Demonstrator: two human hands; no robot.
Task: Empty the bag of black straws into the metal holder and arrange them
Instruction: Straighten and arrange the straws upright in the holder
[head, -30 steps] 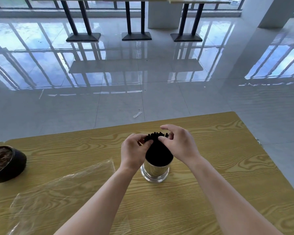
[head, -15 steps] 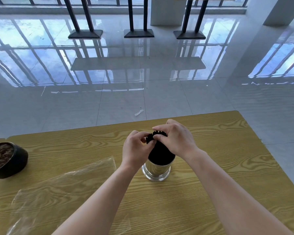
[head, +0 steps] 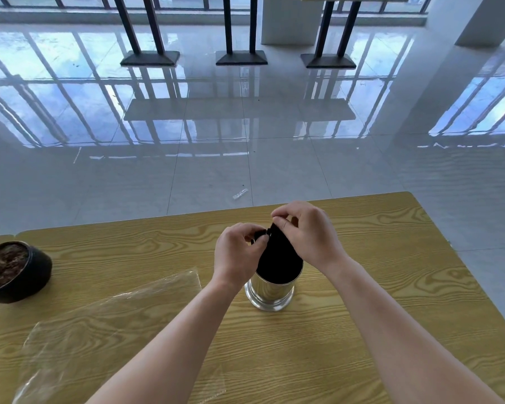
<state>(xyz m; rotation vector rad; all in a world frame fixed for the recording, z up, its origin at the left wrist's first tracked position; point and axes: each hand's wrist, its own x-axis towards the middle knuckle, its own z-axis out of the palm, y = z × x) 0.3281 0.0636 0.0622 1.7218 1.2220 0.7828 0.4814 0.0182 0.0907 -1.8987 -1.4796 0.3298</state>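
I read the table [head: 391, 287] across the lower frame. The bag [head: 99, 330] lies flat on its left part, well apart from the holder. A dark pot [head: 15, 272] stands at the left edge. The holder [head: 270, 295] stands upright near the table's centre, between both forearms. The straws [head: 277, 263] stand in it as one black bundle, with the tips rising above the rim. The left hand [head: 239, 255] is curled, its fingertips [head: 260, 240] pinching the tips on the bundle's left side. The right hand [head: 309, 234] is curled, its fingertips [head: 280, 221] pinching the bundle's top right.
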